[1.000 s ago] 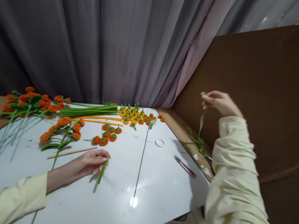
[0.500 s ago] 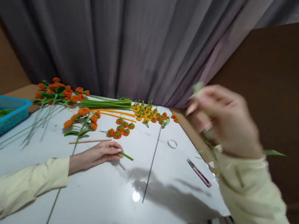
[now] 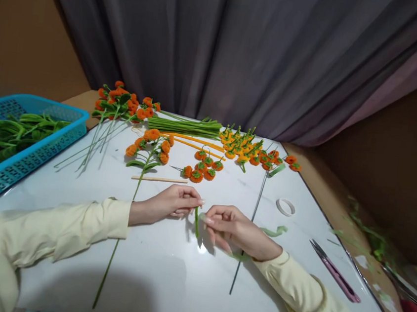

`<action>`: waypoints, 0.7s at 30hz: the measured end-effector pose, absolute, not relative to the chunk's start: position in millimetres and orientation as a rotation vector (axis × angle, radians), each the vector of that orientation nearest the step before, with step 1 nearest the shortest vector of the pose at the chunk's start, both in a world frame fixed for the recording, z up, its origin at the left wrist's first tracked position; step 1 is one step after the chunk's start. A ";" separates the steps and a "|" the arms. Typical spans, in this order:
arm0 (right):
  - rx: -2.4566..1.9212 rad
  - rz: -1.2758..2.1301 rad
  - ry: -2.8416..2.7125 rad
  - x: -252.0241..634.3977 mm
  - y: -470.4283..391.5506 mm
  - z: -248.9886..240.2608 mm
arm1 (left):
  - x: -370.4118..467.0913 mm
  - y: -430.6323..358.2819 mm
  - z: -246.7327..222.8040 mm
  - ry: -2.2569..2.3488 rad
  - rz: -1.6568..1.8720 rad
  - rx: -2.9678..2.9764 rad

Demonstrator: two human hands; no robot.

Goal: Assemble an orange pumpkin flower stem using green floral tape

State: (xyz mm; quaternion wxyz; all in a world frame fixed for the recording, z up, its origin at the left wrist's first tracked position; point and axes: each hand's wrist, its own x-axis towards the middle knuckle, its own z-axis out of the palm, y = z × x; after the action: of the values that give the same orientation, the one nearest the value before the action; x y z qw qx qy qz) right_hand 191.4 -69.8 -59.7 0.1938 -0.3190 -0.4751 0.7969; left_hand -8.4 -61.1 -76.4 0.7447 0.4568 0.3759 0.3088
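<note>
My left hand (image 3: 174,201) pinches the top of a short green pipe cleaner (image 3: 196,223), which hangs down from the fingertips. Close beside it, my right hand (image 3: 236,228) grips a pale green strip of floral tape (image 3: 275,232) between thumb and forefinger. The tape's end is near the pipe cleaner; whether they touch I cannot tell. Its other part trails out behind the right wrist. Under the left forearm lies a long-stemmed orange pompom flower spray (image 3: 148,153) with green leaves. A dark thin wire (image 3: 258,201) passes beneath the right hand.
A blue basket (image 3: 45,151) of green leaves stands left. Behind are finished orange sprays (image 3: 119,102), green pipe cleaners (image 3: 185,126), yellow flower heads (image 3: 237,144) and orange ones (image 3: 200,167). A wooden stick (image 3: 159,179), white ring (image 3: 285,207) and pink-handled snips (image 3: 335,273) lie on the table.
My right hand has come down from the raised right side to beside my left hand, bringing the tape. The view has turned, showing more of the basket.
</note>
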 end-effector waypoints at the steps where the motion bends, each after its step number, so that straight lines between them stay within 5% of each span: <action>1: -0.880 2.206 -1.305 192.8 -69.2 -58.5 | -8.5 -60.7 -77.2 0.846 0.714 1.016; 9: -0.963 1.733 -1.375 184.0 -74.2 -59.0 | -8.1 -60.0 -82.8 0.881 0.887 0.955; 21: -1.018 1.583 -1.302 182.1 -71.9 -71.2 | -8.2 -67.4 -82.6 0.935 0.891 1.241</action>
State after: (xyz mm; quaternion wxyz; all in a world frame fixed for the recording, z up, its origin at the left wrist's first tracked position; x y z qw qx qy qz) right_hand 182.1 -71.9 -71.2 0.4137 -0.4051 -0.5180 0.6296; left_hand -8.2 -67.4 -82.6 0.6250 0.5409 0.4074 0.3884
